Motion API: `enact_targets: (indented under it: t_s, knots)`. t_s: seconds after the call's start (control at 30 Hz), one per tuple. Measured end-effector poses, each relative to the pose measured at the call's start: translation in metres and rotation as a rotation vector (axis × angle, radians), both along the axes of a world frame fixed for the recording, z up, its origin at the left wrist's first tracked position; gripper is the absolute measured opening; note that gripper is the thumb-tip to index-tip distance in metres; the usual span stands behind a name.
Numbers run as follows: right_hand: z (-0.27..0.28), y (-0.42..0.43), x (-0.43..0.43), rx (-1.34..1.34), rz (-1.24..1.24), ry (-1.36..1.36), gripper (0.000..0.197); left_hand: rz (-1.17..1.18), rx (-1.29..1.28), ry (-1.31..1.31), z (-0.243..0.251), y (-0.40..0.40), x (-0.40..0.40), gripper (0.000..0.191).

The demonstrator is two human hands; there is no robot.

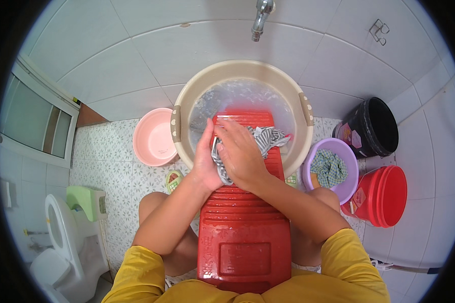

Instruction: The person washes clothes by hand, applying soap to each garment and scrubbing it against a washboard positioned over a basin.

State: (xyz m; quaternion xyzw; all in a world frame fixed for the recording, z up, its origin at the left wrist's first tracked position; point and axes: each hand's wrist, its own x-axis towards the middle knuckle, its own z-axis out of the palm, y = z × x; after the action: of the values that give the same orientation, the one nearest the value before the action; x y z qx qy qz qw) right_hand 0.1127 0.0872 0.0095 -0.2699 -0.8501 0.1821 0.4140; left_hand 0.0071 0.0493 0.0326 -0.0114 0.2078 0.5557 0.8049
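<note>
A grey-and-white striped cloth (271, 138) lies wet and bunched on a red plastic washboard (246, 219). My right hand (240, 155) rests over its middle, fingers stretched up and to the left, so that part of the cloth is hidden. Against the cloth's left side is my left hand (206, 164), palm turned to the right; its fingers are partly behind my right hand, which hides how they grip. The washboard slopes from my lap into a large beige basin (242, 66), its far end under cloudy, sudsy water (250, 89).
Left of the basin stands a pink basin (157, 142). To the right are a purple basin (350, 166) holding a checked cloth (328, 168), a black bucket (383, 127) and a red bucket (394, 197). A metal tap (261, 19) juts from the tiled wall above. A toilet (66, 227) is at left.
</note>
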Motion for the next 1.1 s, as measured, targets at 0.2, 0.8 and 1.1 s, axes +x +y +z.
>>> enact_targets:
  t_s: [0.2, 0.8, 1.1]
  knots:
    - [-0.033, 0.054, 0.009, -0.038, -0.102, -0.176, 0.023, 0.156, -0.077, 0.190, -0.020, 0.000, 0.024, 0.053]
    - [-0.009, 0.006, -0.001, -0.448, -0.116, -0.051, 0.026, 0.224, -0.109, 0.068, -0.034, 0.004, 0.017, 0.052]
    - [-0.010, 0.018, -0.005, -0.024, -0.188, -0.021, 0.026, 0.213, -0.096, -0.013, -0.020, 0.003, 0.025, 0.049]
